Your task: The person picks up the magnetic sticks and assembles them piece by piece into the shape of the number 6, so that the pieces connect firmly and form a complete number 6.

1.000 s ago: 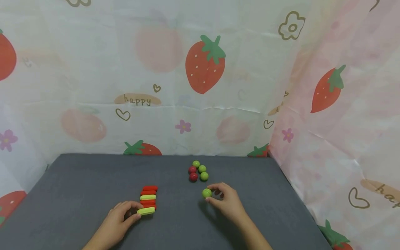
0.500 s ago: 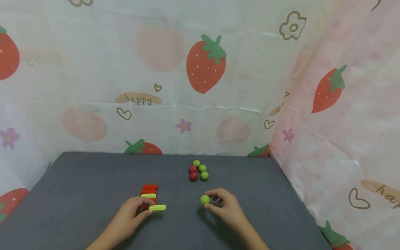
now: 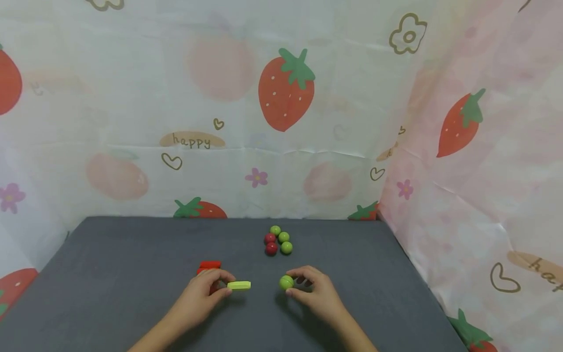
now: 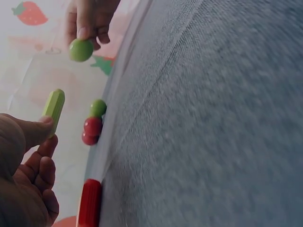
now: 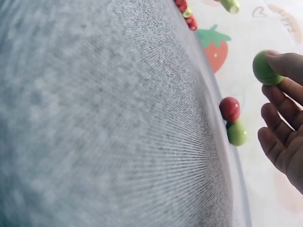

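My left hand [image 3: 200, 296] pinches a yellow-green ribbed stick [image 3: 239, 285] by one end between thumb and fingertips, held above the table; the left wrist view shows the stick [image 4: 55, 106] pointing away from the thumb. Opposite it, my right hand [image 3: 317, 292] pinches a green ball [image 3: 286, 282] that has a groove round it, also raised in the right wrist view. A gap separates the stick and the ball. Behind the left hand, red sticks [image 3: 210, 264] lie in a row on the table, partly hidden by the fingers.
Toward the back of the dark grey table [image 3: 145, 244] sits a cluster of balls, with red balls [image 3: 271, 249] on the left and green balls [image 3: 286, 248] on the right. A strawberry-print cloth [image 3: 281, 176] hangs behind the table and along its right side.
My left hand has lifted the yellow-green stick off the near end of the row and carried it right. The right hand has brought the green ball slightly left and nearer.
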Demonstrator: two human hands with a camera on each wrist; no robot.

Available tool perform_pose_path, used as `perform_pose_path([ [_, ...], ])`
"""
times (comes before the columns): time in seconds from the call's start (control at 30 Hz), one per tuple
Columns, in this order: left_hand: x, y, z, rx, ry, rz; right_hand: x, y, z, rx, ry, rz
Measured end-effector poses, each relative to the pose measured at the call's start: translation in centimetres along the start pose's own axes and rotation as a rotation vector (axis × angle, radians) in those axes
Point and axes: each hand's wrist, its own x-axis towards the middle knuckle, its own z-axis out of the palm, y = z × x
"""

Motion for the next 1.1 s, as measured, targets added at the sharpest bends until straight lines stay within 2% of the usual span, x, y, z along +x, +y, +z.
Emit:
perform_pose_path([
  [0.4,1.3,1.1,1.2,-0.075,-0.086,-0.001,0.0,0.0,0.5,-0.012,-0.01,-0.016],
  [0.7,2.1,1.8,2.3,-0.041,-0.095,0.022,0.0,-0.2,0.8,-0.019,-0.04,0.004],
  [0.87,2.5,1.9,2.9,-0.025,-0.125,0.041,0.0,-0.1,1.0,-0.014,-0.045,-0.002],
  [1.1,2.6,2.0,3.9,-0.01,-0.123,0.045,0.0,0.1,1.0,-0.029,-0.056,0.003],
])
